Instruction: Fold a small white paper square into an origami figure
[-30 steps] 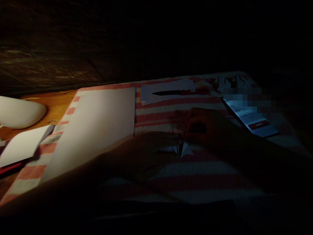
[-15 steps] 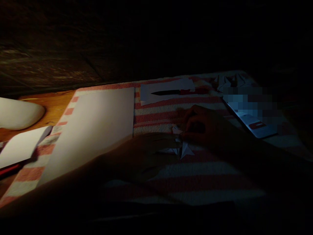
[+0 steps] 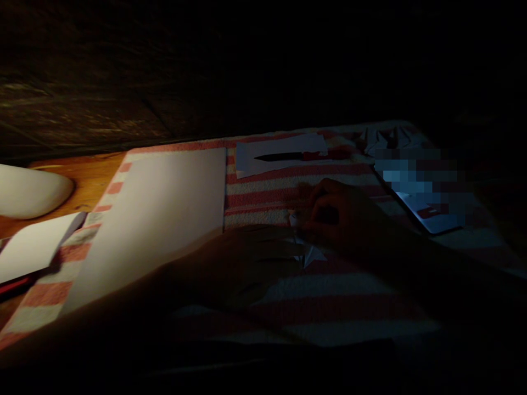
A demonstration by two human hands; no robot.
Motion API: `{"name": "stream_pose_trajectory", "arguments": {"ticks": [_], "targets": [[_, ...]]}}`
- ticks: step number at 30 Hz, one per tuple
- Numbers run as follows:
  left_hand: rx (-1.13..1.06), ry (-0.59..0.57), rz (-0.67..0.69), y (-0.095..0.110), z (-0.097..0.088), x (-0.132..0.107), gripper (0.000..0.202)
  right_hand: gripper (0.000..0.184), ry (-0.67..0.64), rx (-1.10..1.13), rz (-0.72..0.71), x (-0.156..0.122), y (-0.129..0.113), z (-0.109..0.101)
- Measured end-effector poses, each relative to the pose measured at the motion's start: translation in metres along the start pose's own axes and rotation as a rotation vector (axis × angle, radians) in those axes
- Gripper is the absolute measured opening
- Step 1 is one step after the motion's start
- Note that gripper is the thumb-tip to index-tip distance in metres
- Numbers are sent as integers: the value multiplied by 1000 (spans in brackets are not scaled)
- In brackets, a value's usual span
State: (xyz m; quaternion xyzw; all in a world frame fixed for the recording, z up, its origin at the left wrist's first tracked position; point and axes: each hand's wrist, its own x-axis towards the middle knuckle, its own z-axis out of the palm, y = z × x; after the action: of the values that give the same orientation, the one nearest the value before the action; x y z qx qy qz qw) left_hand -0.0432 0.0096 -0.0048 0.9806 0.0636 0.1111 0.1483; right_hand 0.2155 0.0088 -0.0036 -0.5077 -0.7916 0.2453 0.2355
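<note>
In the dim light a small folded white paper figure (image 3: 315,257) with pointed tips lies on the striped towel (image 3: 358,296). My left hand (image 3: 242,260) reaches in from the left, fingers stretched out and lying over part of the figure. From the right comes my right hand (image 3: 335,214), its thumb and finger pinched together at the figure's upper part. Both hands hide much of the paper, and deep shadow blurs the fingertips.
A large white sheet (image 3: 173,192) lies left of the hands. Behind them, a red-handled knife (image 3: 280,157) rests on a paper strip (image 3: 247,164). A lit phone (image 3: 440,222) and folded paper pieces (image 3: 374,141) are at right. A notebook (image 3: 33,241) and white object (image 3: 33,189) stand left.
Both hands have shifted slightly at the paper figure. My right fingertips have moved a little left and down, and less of the figure's upper part and left side shows.
</note>
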Motion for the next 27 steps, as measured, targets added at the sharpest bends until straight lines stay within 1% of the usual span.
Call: {"name": "stream_pose_trajectory", "arguments": {"ticks": [4, 8, 14, 18, 21, 27], "targets": [[-22, 3, -11, -1, 2, -2, 44, 17, 2, 16, 26, 1, -2, 1], [19, 13, 0, -1, 2, -2, 45, 18, 6, 26, 39, 2, -1, 2], [36, 18, 23, 0, 1, 1, 39, 18, 40, 73, 12, 0, 2, 4], [29, 13, 12, 0, 1, 1, 41, 18, 61, 128, -41, -2, 4, 5], [44, 7, 5, 1, 0, 2, 41, 19, 76, 150, -32, -2, 3, 6], [56, 41, 21, 2, -2, 4, 39, 16, 81, 110, -3, -1, -2, 6]]}}
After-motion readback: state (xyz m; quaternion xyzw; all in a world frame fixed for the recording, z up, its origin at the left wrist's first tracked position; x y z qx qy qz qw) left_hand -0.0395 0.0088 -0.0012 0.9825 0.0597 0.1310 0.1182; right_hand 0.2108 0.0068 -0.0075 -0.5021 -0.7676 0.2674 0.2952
